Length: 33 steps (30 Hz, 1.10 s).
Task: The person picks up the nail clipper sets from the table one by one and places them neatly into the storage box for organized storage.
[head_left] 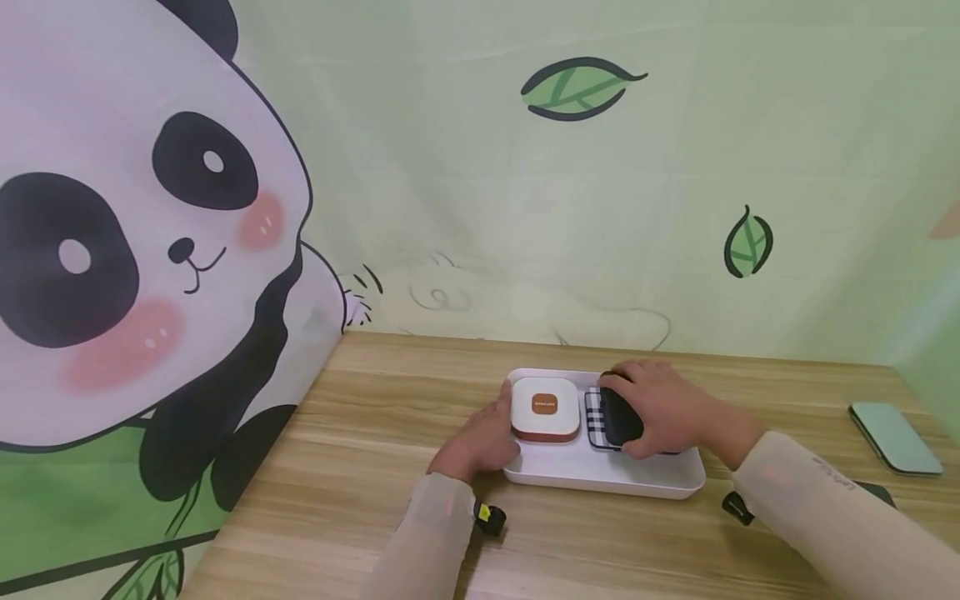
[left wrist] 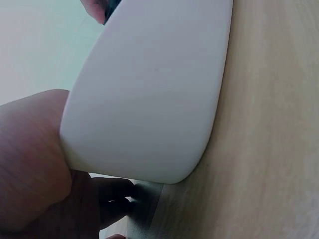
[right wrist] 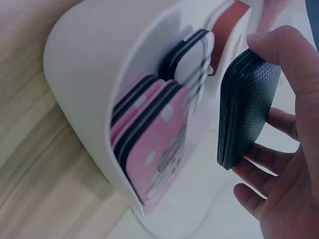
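A white tray (head_left: 600, 482) stands on the table. My left hand (head_left: 483, 437) holds its left end, thumb at the rim and fingers along the outer side; part of that grip is hidden in the left wrist view. With thumb and fingers my right hand (head_left: 667, 408) grips a flat black textured case (right wrist: 249, 107) above the tray's right half. Inside the tray are a white-and-orange square box (head_left: 545, 417), a black-and-white checked case (head_left: 595, 419) and pink cases (right wrist: 159, 149) with dark edges. In the head view, the right hand covers the pink cases.
A mint-green flat case (head_left: 895, 437) lies on the wooden table (head_left: 405, 400) at the right. Partly under the right sleeve is a dark object (head_left: 876, 492). Black wrist devices show at the left wrist (head_left: 490, 518) and right wrist (head_left: 737, 507). A panda-printed cloth (head_left: 450, 167) hangs behind.
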Available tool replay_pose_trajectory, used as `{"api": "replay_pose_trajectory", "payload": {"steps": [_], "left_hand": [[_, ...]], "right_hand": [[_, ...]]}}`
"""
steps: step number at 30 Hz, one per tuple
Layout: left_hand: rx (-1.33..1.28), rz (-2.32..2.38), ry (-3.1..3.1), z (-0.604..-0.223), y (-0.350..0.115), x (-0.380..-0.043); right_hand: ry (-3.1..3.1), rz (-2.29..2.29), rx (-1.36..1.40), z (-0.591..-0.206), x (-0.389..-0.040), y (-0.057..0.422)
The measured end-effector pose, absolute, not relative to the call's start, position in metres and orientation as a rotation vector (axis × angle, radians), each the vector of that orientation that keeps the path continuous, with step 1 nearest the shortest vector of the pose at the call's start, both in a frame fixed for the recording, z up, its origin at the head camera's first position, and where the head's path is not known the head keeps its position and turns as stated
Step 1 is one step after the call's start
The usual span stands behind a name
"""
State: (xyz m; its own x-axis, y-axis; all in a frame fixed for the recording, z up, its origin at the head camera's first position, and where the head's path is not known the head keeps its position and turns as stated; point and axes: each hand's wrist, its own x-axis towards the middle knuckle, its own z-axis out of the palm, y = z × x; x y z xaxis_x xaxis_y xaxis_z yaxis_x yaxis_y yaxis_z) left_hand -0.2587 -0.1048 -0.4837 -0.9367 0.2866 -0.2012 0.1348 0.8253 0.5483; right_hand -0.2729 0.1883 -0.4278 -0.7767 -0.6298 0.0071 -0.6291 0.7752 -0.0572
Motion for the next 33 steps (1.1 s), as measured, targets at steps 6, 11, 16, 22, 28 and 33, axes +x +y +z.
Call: {"api": "replay_pose_trajectory", "payload": {"steps": [6,11,16,22,28,33], "left_hand": [[0.315,0.799,2.730,-0.483,-0.106,-0.257],[0.300,0.796,2.719,-0.482,-0.105,-0.257],[0.305,0.790,2.727,-0.483,-0.105,-0.258],[0.310,0.786,2.739,-0.486,-0.106,-0.259],[0.329,0.774,2.743,-0.485,-0.107,-0.258],[0.327,0.784,2.740,-0.486,-0.107,-0.259]], "right_hand": [[2.919,-0.061,-1.013,-0.434,-0.275,0.180],[2.885,-0.055,-0.980,-0.437,-0.275,0.173],[2.879,-0.041,-0.972,-0.440,-0.278,0.169],[2.887,-0.041,-0.959,-0.445,-0.282,0.165],[2.883,-0.044,-0.922,-0.447,-0.284,0.165],[2.880,-0.041,-0.908,-0.447,-0.285,0.164]]}}
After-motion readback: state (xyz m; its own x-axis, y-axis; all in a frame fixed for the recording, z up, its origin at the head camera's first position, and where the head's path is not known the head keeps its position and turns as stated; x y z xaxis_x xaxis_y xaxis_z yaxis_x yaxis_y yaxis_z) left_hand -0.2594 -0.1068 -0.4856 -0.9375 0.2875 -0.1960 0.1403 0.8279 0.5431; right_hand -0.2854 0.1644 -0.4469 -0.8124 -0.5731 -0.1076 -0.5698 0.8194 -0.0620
